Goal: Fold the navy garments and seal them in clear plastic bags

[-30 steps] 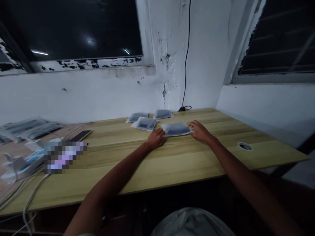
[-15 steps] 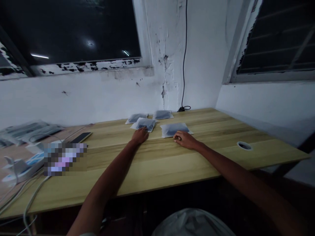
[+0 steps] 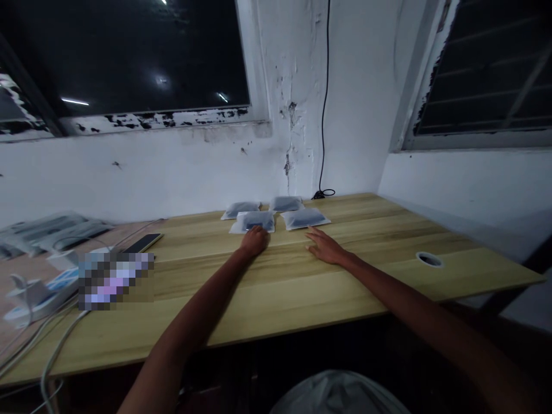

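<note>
Four would be several: frosted, translucent packets with something dark inside lie in two rows near the wall. My left hand (image 3: 255,241) is at the near edge of the front-left packet (image 3: 241,223), its fingers bent and pressed together on it; the fingertips are partly hidden. To the right, my right hand (image 3: 326,248) is just in front of the front-right packet (image 3: 304,218), fingers stretched and apart, holding nothing. Behind these lie the back-left packet (image 3: 241,209) and the back-right packet (image 3: 286,203).
A dark phone (image 3: 144,242) and a blurred-out bright screen (image 3: 115,282) lie left on the wooden table (image 3: 276,305). Farther left are a power strip (image 3: 58,287) with cables and a stack of grey packets (image 3: 52,230). A round cable hole (image 3: 429,260) is at the right.
The front-left packet has turned straighter under my left hand. The front-right packet has shifted back and left, in line with it. My right hand has let go of it and its fingers have spread.
</note>
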A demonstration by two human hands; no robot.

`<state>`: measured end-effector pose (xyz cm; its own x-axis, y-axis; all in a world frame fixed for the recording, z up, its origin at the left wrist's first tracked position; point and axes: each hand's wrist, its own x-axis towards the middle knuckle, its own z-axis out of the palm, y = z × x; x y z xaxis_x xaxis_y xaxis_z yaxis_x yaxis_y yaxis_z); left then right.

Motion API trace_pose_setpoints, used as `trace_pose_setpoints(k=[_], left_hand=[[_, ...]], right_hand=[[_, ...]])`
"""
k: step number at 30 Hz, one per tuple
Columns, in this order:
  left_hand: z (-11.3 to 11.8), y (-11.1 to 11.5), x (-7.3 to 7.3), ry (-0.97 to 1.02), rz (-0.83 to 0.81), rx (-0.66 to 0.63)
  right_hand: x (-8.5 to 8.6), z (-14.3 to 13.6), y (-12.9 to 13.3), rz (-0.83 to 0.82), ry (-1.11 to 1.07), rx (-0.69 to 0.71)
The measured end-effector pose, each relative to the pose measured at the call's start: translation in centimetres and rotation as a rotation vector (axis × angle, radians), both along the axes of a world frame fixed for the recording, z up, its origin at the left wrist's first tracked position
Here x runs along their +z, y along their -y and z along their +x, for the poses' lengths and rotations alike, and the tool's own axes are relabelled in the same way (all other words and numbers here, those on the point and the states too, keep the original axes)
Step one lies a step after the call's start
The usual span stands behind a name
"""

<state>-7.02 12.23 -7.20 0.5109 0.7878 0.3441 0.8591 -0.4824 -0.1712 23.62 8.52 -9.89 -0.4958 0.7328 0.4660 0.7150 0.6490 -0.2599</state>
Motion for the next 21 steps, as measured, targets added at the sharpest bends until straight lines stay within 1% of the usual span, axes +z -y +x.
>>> trace_pose_setpoints(k=[4, 9, 11, 13, 15, 18, 21], left_hand=[[0.4, 0.2, 0.1, 0.045, -0.023, -0.025], [1.1, 0.9, 0.5, 0.189, -0.051, -0.033], [1.5, 1.4, 1.0, 0.258, -0.151, -0.048], [2.0, 2.1, 1.8, 0.323, -0.297, -0.077], [2.5, 2.9, 2.7, 0.339, -0.414, -0.126], [3.5, 4.1, 3.5, 0.331, -0.491, -0.225], [4.8, 5.4, 3.4, 0.326, -0.499, -0.301]], right_hand=[[-0.2, 0.2, -0.1, -0.050, -0.045, 0.043], [0.5, 0.0, 0.4, -0.068, -0.093, 0.093], [0.9, -0.1, 0.6, -0.087, -0.108, 0.110], [1.3, -0.1, 0.9, -0.113, -0.129, 0.124], [1.7, -0.1, 1.2, -0.155, -0.156, 0.141], [2.2, -0.4, 1.7, -0.215, -0.206, 0.171], [2.6, -0.7, 2.2, -0.252, -0.240, 0.248]])
